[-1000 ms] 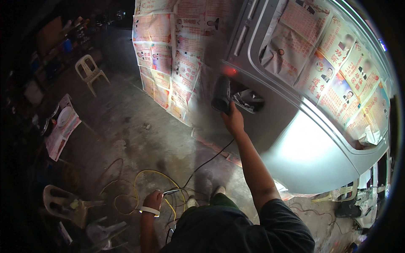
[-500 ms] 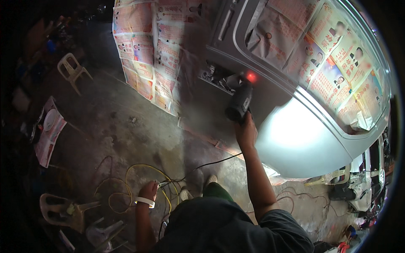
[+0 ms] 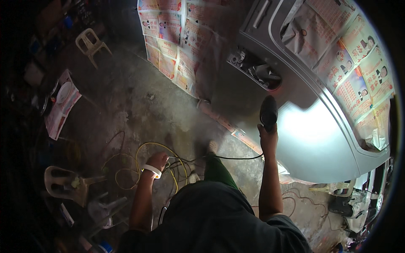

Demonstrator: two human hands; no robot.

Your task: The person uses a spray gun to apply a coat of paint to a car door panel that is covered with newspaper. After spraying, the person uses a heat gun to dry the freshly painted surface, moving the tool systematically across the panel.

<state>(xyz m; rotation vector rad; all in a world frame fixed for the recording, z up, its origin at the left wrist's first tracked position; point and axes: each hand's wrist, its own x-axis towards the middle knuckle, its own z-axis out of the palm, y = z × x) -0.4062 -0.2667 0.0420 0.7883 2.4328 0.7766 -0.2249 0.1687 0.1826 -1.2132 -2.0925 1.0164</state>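
Note:
In my right hand (image 3: 268,137) is a black corded blower (image 3: 269,111) shaped like a hair dryer, its handle wrapped by my fingers. Its front end faces a grey car body panel (image 3: 303,164), just below a long recessed opening (image 3: 255,71) with crumpled lining inside. A faint red glow shows at that opening's lower end. My left hand (image 3: 157,161), with a white band at the wrist, is closed low on the left around a black cord (image 3: 236,158); the exact grip is partly hidden. This cord runs across to the blower.
Printed paper sheets (image 3: 168,42) mask the car's side and window. A yellow hose (image 3: 139,154) and other lines coil on the concrete floor (image 3: 143,114). Plastic chairs (image 3: 90,44) and a paper-covered stand (image 3: 63,103) are at left. Another chair (image 3: 337,188) stands at right.
The blower has dropped back from the opening toward me, and the bright red spot on the panel is now a faint glow. The view has shifted, and one foot has stepped forward.

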